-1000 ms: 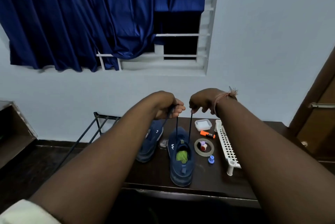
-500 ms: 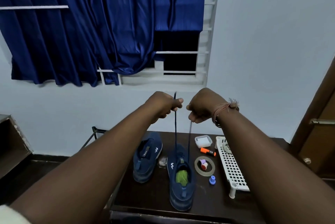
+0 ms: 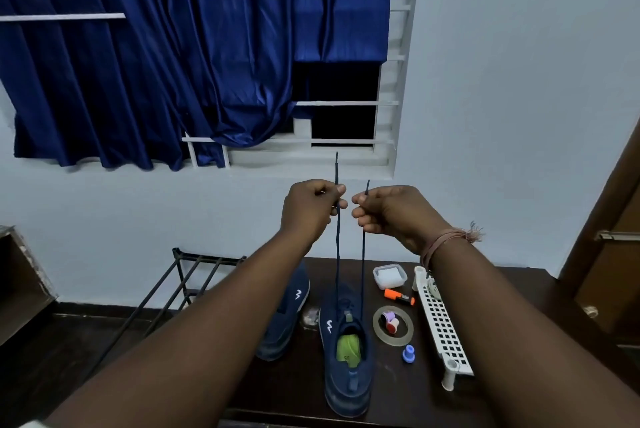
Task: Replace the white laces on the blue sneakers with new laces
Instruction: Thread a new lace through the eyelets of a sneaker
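Hands were up high over the table (image 3: 540,285), and both had lace! The left hand (image 3: 309,207) pinched one dark lace end (image 3: 336,164) between thumb and curled fingers, tip poking well above the fist. The right hand (image 3: 388,211) pinched the other lace end (image 3: 367,186) the same way, only a short stub showing. Both strands ran down, taut and nearly parallel, into the front eyelets of the near blue sneaker (image 3: 348,372), which stood on the table heel toward the camera, green insole showing. The second blue sneaker (image 3: 289,320) sat just beside it to the left, partly hidden by the forearm. No white lace was visible anywhere.

That lace looked thin, soft and limp, likely to slip through slack fingers, so the stiff tips seemed the place to hold it. The shoe seemed light enough to lift if the pull got harder. A tape roll (image 3: 393,325) and an orange marker (image 3: 399,296) lay to the right.
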### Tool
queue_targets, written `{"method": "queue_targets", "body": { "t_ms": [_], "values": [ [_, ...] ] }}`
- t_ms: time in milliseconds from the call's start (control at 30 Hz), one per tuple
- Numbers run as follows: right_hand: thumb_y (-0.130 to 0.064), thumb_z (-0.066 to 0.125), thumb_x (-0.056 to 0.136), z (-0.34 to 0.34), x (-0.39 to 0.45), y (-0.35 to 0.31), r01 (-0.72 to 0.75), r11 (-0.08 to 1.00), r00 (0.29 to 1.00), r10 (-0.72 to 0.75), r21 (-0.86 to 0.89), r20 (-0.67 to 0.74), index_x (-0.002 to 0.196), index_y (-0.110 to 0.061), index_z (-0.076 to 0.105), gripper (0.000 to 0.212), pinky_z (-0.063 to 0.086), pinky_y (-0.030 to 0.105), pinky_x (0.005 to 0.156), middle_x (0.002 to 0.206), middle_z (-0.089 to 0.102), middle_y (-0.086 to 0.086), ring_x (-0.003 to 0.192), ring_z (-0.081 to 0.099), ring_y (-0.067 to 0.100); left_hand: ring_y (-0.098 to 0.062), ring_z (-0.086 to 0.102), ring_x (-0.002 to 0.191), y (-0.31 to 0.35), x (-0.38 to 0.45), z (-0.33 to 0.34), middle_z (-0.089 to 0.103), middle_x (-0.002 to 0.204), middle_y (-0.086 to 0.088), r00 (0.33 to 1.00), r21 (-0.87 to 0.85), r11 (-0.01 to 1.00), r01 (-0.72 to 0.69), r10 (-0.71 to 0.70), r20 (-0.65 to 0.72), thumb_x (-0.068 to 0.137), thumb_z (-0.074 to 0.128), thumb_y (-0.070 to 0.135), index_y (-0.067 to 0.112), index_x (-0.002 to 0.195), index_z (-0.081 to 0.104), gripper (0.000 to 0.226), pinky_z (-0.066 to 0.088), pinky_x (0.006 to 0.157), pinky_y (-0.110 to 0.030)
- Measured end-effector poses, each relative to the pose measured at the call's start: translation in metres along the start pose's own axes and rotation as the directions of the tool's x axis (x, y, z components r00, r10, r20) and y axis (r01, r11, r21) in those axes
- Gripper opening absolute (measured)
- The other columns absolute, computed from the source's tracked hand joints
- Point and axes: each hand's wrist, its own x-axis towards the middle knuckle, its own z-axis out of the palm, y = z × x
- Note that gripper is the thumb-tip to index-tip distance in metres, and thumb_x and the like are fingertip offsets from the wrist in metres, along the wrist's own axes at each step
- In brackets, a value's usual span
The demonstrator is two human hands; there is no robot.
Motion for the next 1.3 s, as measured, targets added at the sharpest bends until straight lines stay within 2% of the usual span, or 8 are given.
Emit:
{"method": "queue_targets", "body": {
  "t_ms": [100, 267, 400, 633, 800, 967, 1167, 1300],
  "values": [
    [-0.016, 0.068, 0.093, 0.003, 0.009, -0.002, 0.072, 0.986, 0.986, -0.094, -0.153, -0.137, 0.096, -0.007, 0.078, 0.014, 0.054, 0.027, 0.062, 0.087, 0.070, 0.009, 0.065, 0.055, 0.018, -0.018, 0.071, 0.081, -0.005, 0.002, 0.005, 0.077, 0.082, 0.004, 1.000, 0.041, 0.999, 0.007, -0.006, -0.013, 0.094, 0.068, 0.032, 0.020, 0.088, 0.077, 0.017, 0.059, 0.079, -0.041],
    [-0.009, 0.068, 0.092, 0.000, 0.019, -0.015, 0.173, 0.975, 0.955, -0.201, -0.141, -0.217, 0.096, 0.000, 0.076, 0.013, 0.060, 0.028, 0.063, 0.085, 0.070, 0.016, 0.060, 0.059, 0.017, -0.020, 0.072, 0.081, -0.007, 0.000, 0.009, 0.078, 0.084, 0.000, 0.999, -0.014, 0.999, 0.033, -0.033, 0.006, 0.090, 0.073, 0.022, 0.017, 0.095, 0.078, 0.009, 0.060, 0.077, -0.038],
    [-0.004, 0.068, 0.091, 0.009, 0.022, -0.007, 0.167, 0.974, 0.946, -0.203, -0.155, -0.252, 0.093, 0.004, 0.074, 0.010, 0.061, 0.033, 0.063, 0.075, 0.067, 0.015, 0.057, 0.058, 0.017, -0.015, 0.070, 0.069, 0.004, 0.001, 0.018, 0.077, 0.076, 0.001, 0.999, 0.013, 1.000, 0.017, -0.016, -0.030, 0.095, 0.067, 0.026, 0.017, 0.091, 0.076, 0.013, 0.061, 0.074, -0.039],
    [0.005, 0.071, 0.085, 0.018, 0.026, 0.003, 0.138, 0.990, 0.922, -0.142, -0.038, -0.361, 0.096, 0.003, 0.067, 0.012, 0.061, 0.038, 0.056, 0.075, 0.069, 0.019, 0.051, 0.059, 0.021, -0.018, 0.073, 0.075, 0.006, 0.004, 0.030, 0.074, 0.066, 0.004, 0.996, 0.266, 0.962, 0.057, -0.072, 0.047, 0.095, 0.059, 0.019, 0.021, 0.076, 0.073, 0.023, 0.062, 0.080, -0.043],
    [0.003, 0.072, 0.084, 0.021, 0.025, 0.010, 0.172, 0.984, 0.910, -0.180, -0.055, -0.374, 0.094, 0.000, 0.067, 0.011, 0.062, 0.050, 0.066, 0.074, 0.070, 0.017, 0.055, 0.062, 0.025, -0.021, 0.073, 0.075, -0.003, 0.003, 0.029, 0.075, 0.073, 0.002, 0.997, 0.259, 0.963, 0.072, -0.078, 0.014, 0.092, 0.059, 0.015, 0.018, 0.074, 0.073, 0.023, 0.063, 0.076, -0.043],
    [-0.002, 0.071, 0.086, 0.020, 0.024, 0.016, 0.201, 0.975, 0.906, -0.221, -0.094, -0.361, 0.094, -0.004, 0.068, 0.009, 0.063, 0.044, 0.069, 0.077, 0.073, 0.016, 0.055, 0.064, 0.021, -0.012, 0.067, 0.060, -0.011, 0.002, 0.025, 0.075, 0.073, 0.001, 0.995, 0.235, 0.968, 0.084, -0.092, 0.023, 0.095, 0.054, 0.011, 0.010, 0.081, 0.073, 0.024, 0.061, 0.073, -0.039],
    [-0.001, 0.071, 0.087, 0.021, 0.024, 0.019, 0.237, 0.964, 0.905, -0.265, -0.122, -0.333, 0.093, -0.003, 0.068, 0.008, 0.062, 0.038, 0.063, 0.078, 0.072, 0.016, 0.052, 0.065, 0.018, -0.019, 0.072, 0.073, -0.018, 0.005, 0.024, 0.074, 0.068, 0.007, 1.000, 0.262, 0.965, 0.000, -0.006, 0.023, 0.097, 0.058, 0.020, 0.015, 0.080, 0.074, 0.024, 0.062, 0.076, -0.043],
    [-0.001, 0.070, 0.088, 0.023, 0.023, 0.023, 0.282, 0.953, 0.884, -0.304, -0.115, -0.355, 0.089, -0.003, 0.067, 0.003, 0.057, 0.026, 0.058, 0.075, 0.071, 0.015, 0.056, 0.066, 0.017, -0.014, 0.069, 0.073, -0.017, 0.004, 0.024, 0.072, 0.072, 0.009, 0.994, 0.303, 0.948, -0.100, 0.106, -0.004, 0.096, 0.064, 0.024, 0.020, 0.083, 0.076, 0.018, 0.056, 0.073, -0.033]
  ]
}}
